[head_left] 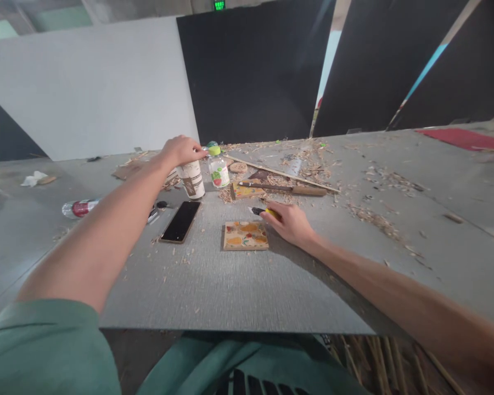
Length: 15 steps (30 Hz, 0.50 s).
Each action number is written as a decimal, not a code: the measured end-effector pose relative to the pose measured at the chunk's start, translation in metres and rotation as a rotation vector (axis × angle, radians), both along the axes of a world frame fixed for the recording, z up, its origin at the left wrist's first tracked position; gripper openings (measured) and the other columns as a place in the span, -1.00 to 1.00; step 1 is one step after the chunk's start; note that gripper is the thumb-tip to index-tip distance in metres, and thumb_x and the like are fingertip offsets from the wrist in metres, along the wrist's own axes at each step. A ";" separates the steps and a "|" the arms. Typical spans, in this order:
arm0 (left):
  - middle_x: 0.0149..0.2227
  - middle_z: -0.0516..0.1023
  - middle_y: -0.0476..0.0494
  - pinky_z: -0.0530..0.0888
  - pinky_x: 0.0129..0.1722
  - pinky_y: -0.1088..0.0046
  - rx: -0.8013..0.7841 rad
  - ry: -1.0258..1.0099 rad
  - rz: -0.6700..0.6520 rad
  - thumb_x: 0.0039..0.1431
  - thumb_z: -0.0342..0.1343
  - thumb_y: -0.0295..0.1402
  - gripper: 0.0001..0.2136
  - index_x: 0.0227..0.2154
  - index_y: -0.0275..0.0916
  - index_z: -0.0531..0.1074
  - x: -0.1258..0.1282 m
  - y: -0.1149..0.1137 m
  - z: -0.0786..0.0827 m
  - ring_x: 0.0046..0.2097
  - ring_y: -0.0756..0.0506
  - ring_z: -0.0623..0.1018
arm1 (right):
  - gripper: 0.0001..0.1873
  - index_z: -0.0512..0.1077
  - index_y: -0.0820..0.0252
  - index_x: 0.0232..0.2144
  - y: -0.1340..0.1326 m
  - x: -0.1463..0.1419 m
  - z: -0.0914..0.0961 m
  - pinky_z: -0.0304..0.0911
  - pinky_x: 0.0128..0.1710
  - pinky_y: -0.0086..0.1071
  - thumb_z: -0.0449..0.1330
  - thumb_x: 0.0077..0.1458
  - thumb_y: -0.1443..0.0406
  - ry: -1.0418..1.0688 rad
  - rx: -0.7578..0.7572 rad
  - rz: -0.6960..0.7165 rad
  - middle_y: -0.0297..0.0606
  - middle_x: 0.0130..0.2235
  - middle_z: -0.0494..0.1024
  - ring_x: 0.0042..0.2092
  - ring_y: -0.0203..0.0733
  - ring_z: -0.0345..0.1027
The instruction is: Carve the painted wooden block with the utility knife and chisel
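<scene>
My left hand (185, 151) reaches over a patterned paper cup (193, 182), with its fingers drawn together at the top of the cup, beside the green cap of a clear bottle (218, 171). What those fingers pinch, if anything, is hidden. My right hand (287, 220) is closed around a black and yellow utility knife (260, 211), its blade pointing left. Just below the blade lies a small wooden block (246, 237) with orange, red and green painted shapes. A dark phone (181, 221) rests to the left of the block.
Behind the knife, a wooden-handled tool (308, 191) lies across another painted block (247, 190). A long thin stick (288, 174) and a round wooden piece (237, 167) sit among wood shavings (374, 222). A plastic bottle (80, 208) lies at left.
</scene>
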<state>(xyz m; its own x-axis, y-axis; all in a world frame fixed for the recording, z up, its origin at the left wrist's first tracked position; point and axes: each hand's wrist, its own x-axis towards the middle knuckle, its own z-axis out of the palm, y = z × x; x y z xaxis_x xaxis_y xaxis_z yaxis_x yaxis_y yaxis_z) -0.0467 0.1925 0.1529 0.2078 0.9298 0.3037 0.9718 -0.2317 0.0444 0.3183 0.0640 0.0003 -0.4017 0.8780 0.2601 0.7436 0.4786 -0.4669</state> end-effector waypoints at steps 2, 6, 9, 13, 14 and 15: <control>-0.16 0.72 -0.19 0.46 0.08 0.10 -0.009 -0.007 0.031 0.34 0.21 0.09 -0.58 -0.18 -0.19 0.68 0.001 0.002 0.000 -0.05 -0.24 0.61 | -0.55 0.49 0.14 0.22 0.000 0.000 0.000 0.52 0.09 0.00 0.30 0.41 0.09 -0.001 -0.004 -0.001 -0.09 0.22 0.55 0.11 -0.01 0.53; -0.07 0.75 -0.22 0.44 -0.01 0.15 -0.026 -0.041 0.070 0.35 0.17 0.06 -0.60 -0.13 -0.15 0.72 0.000 0.007 0.002 -0.06 -0.26 0.59 | -0.56 0.49 0.14 0.22 -0.001 -0.002 0.003 0.52 0.09 -0.01 0.30 0.41 0.09 -0.012 -0.013 0.007 -0.09 0.22 0.55 0.11 -0.01 0.53; 0.00 0.71 -0.25 0.53 0.02 0.10 -0.054 -0.058 0.079 0.40 0.21 0.02 -0.61 -0.05 -0.19 0.67 0.000 0.014 0.003 -0.03 -0.25 0.62 | -0.56 0.49 0.14 0.22 -0.001 -0.004 0.006 0.52 0.09 -0.01 0.29 0.41 0.09 -0.027 -0.027 0.003 -0.09 0.22 0.55 0.11 -0.02 0.53; 0.17 0.60 -0.23 0.61 0.13 0.05 -0.071 -0.066 0.105 0.45 0.28 -0.17 -0.63 0.19 -0.23 0.50 0.001 0.025 -0.001 0.10 -0.20 0.63 | -0.56 0.49 0.14 0.21 -0.001 -0.006 0.007 0.52 0.09 -0.01 0.30 0.41 0.09 -0.043 -0.052 -0.020 -0.10 0.21 0.55 0.10 -0.02 0.53; 0.20 0.58 -0.23 0.61 0.14 0.05 -0.070 -0.065 0.114 0.46 0.28 -0.21 -0.62 0.22 -0.22 0.47 0.001 0.027 -0.002 0.12 -0.20 0.63 | -0.56 0.49 0.14 0.21 -0.001 -0.006 0.007 0.52 0.08 -0.01 0.30 0.41 0.08 -0.044 -0.057 -0.025 -0.10 0.21 0.55 0.10 -0.01 0.53; 0.21 0.57 -0.23 0.62 0.14 0.05 -0.063 -0.062 0.118 0.45 0.28 -0.21 -0.61 0.23 -0.22 0.47 0.001 0.028 -0.003 0.12 -0.21 0.63 | -0.56 0.49 0.14 0.21 -0.001 -0.006 0.006 0.52 0.08 -0.01 0.30 0.41 0.08 -0.045 -0.061 -0.028 -0.10 0.21 0.55 0.10 -0.01 0.53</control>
<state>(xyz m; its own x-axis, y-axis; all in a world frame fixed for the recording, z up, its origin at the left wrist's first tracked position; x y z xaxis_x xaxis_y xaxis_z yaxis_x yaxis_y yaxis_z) -0.0458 0.2202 0.1497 0.0785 0.9642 0.2532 0.9871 -0.1107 0.1156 0.3123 0.0632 0.0068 -0.3870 0.9026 0.1884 0.7770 0.4293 -0.4605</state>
